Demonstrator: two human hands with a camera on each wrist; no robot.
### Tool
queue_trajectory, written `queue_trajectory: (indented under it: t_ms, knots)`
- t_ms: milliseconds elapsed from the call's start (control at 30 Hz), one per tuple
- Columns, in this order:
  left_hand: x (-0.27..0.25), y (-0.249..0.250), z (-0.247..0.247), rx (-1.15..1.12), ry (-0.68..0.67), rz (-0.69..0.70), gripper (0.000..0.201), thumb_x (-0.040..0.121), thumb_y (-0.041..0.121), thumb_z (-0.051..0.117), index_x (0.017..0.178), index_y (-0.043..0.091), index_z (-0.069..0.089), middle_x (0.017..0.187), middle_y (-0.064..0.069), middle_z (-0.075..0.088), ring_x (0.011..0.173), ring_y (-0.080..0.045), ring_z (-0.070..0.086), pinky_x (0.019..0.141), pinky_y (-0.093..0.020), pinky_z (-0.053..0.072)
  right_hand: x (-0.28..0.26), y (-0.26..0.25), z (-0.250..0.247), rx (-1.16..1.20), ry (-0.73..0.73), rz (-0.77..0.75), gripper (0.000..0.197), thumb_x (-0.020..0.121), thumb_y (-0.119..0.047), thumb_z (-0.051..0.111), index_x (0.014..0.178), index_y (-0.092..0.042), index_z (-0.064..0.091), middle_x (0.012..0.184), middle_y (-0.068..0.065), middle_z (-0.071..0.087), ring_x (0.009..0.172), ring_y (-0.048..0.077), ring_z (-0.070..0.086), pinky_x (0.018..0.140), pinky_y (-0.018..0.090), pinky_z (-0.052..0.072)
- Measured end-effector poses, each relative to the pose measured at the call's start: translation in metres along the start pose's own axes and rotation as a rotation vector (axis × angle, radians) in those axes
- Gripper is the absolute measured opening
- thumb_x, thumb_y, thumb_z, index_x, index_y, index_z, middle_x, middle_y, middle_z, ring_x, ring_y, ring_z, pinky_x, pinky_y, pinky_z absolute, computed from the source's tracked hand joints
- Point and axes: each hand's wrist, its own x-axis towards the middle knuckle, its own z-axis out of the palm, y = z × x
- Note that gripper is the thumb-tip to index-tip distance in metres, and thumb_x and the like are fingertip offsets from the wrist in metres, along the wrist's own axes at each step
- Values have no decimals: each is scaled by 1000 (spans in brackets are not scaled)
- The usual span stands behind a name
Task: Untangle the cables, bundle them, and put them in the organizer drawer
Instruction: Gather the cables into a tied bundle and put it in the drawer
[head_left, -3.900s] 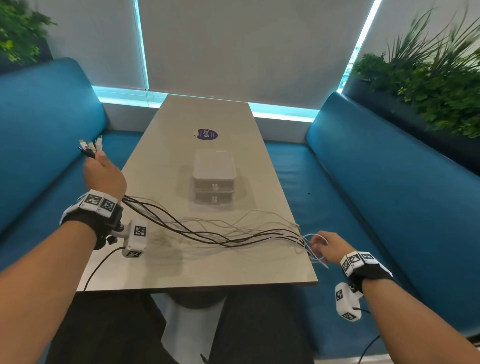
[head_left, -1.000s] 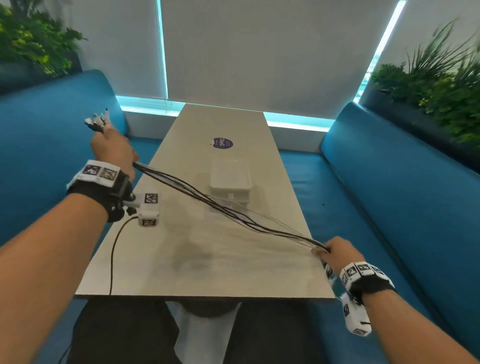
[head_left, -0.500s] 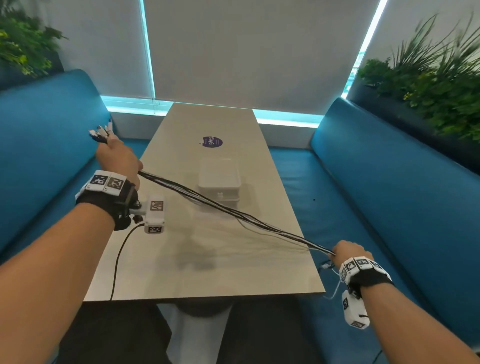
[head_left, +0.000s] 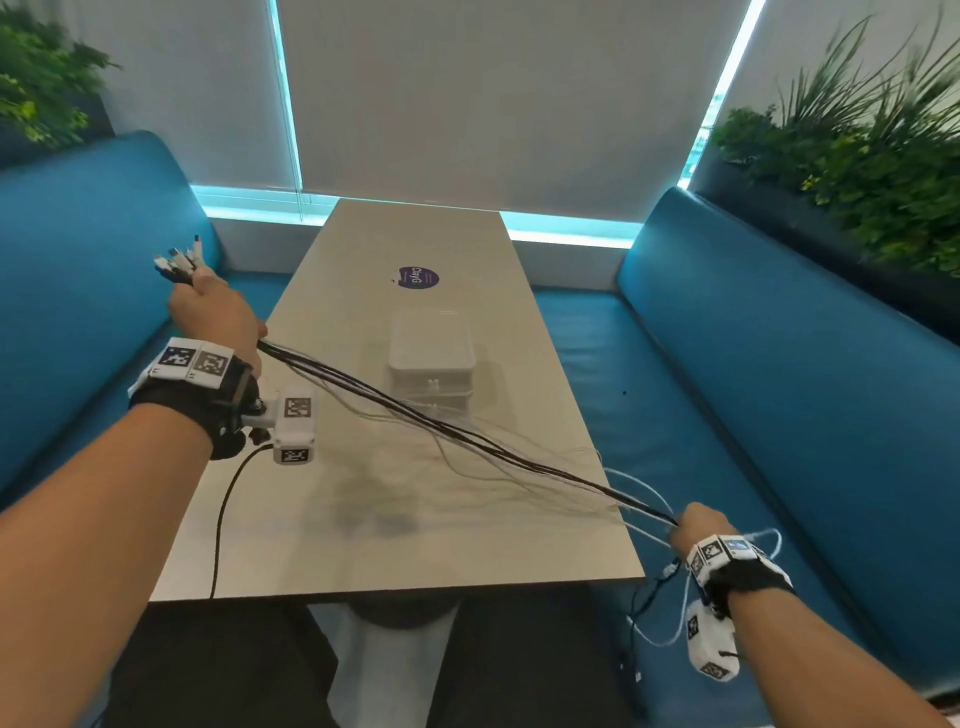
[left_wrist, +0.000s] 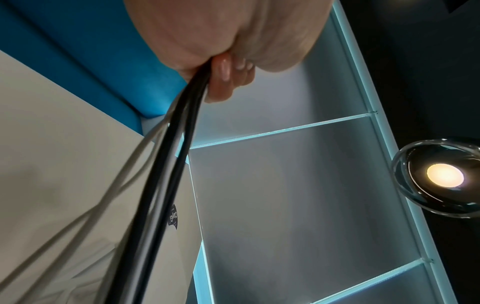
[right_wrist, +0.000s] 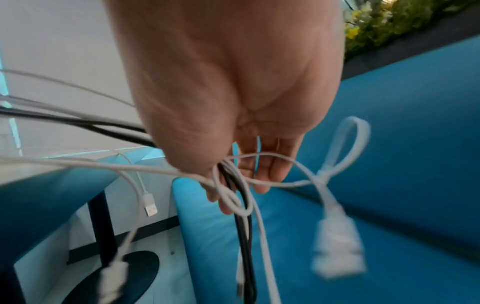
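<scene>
Several black and white cables (head_left: 452, 431) stretch in a line above the table, from upper left to lower right. My left hand (head_left: 215, 312) grips one end of the bunch, and the plugs (head_left: 176, 260) fan out past its knuckles. In the left wrist view the black cables (left_wrist: 166, 176) run out of that fist. My right hand (head_left: 698, 527) holds the other end off the table's right front corner. In the right wrist view its fingers (right_wrist: 259, 170) curl round the cables (right_wrist: 233, 197), and loose white ends with plugs (right_wrist: 337, 253) dangle below. The white organizer drawer unit (head_left: 431, 358) stands mid-table, drawers closed.
The grey table (head_left: 363, 545) has a purple sticker (head_left: 418, 278) beyond the organizer. Blue padded benches (head_left: 779, 389) run along both sides. Planters with greenery (head_left: 857, 156) sit behind the benches. My legs are under the table's near edge.
The slack cables that lay on the table have been pulled taut between my hands. My right hand has moved further right and down past the table corner, so more loose ends hang below it.
</scene>
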Motion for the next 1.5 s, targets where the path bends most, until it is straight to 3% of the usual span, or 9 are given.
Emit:
queue_trajectory:
  t_ms: [100, 233, 300, 467, 567, 800, 867, 1033, 1500]
  knots:
    - [2, -2, 1, -16, 21, -17, 52, 98, 36, 37, 131, -3, 46, 97, -20, 60, 85, -30, 62, 81, -61, 43, 0, 7, -4, 13, 11, -22, 2, 86, -19, 56, 87, -18, 57, 76, 2, 55, 76, 26, 60, 69, 31, 46]
    - [9, -3, -1, -9, 33, -9, 53, 97, 36, 38, 129, -5, 48, 78, -5, 48, 61, -18, 43, 49, -30, 54, -4, 6, -6, 97, -15, 76, 26, 86, -40, 63, 75, -17, 57, 71, 3, 56, 66, 23, 59, 65, 29, 48]
    - [15, -2, -6, 3, 40, -16, 50, 95, 38, 39, 121, -3, 52, 76, -5, 48, 57, -14, 41, 54, -24, 50, 2, 4, -3, 161, -23, 69, 34, 87, -49, 60, 75, -17, 60, 75, 3, 60, 73, 25, 62, 72, 31, 51]
    - [40, -13, -17, 27, 52, -22, 60, 84, 48, 41, 119, 1, 52, 103, -30, 66, 71, -45, 58, 61, -66, 49, 7, 1, 1, 365, -91, -37, 16, 92, -30, 65, 79, -21, 70, 73, 1, 70, 68, 15, 64, 55, 23, 43]
    - [30, -7, -14, -3, 39, -9, 57, 88, 41, 41, 123, -3, 49, 87, -15, 64, 69, -27, 52, 55, -42, 46, 7, 5, 5, 400, -74, -20, 7, 87, -17, 67, 87, -24, 67, 75, -2, 70, 68, 16, 65, 50, 21, 41]
    - [43, -13, -15, -25, 35, -23, 61, 86, 43, 41, 127, -1, 45, 102, -26, 62, 71, -23, 48, 49, -24, 35, 7, 13, -2, 390, -39, 136, 34, 82, -39, 76, 76, -9, 61, 73, 9, 65, 62, 21, 58, 54, 27, 40]
    - [41, -17, -10, -8, 40, -21, 55, 91, 41, 41, 125, -1, 47, 112, -30, 65, 71, -24, 48, 47, -22, 36, 11, 16, 0, 390, -46, 192, 30, 80, -32, 79, 78, -8, 62, 76, 10, 65, 63, 23, 59, 51, 26, 39]
    - [40, -30, -3, -20, 16, 24, 24, 100, 36, 37, 98, 14, 46, 63, 0, 43, 47, -13, 39, 41, -19, 33, 14, 16, -2, 305, -63, 197, 25, 75, -32, 81, 71, -14, 64, 72, 3, 62, 70, 23, 63, 44, 24, 34]
    - [47, -25, -14, 8, 55, 3, 47, 90, 44, 41, 109, 3, 51, 79, -6, 50, 67, -21, 48, 57, -30, 39, 1, 22, 5, 433, -123, 45, 42, 91, -49, 61, 61, -23, 75, 73, 0, 69, 69, 16, 62, 57, 25, 42]
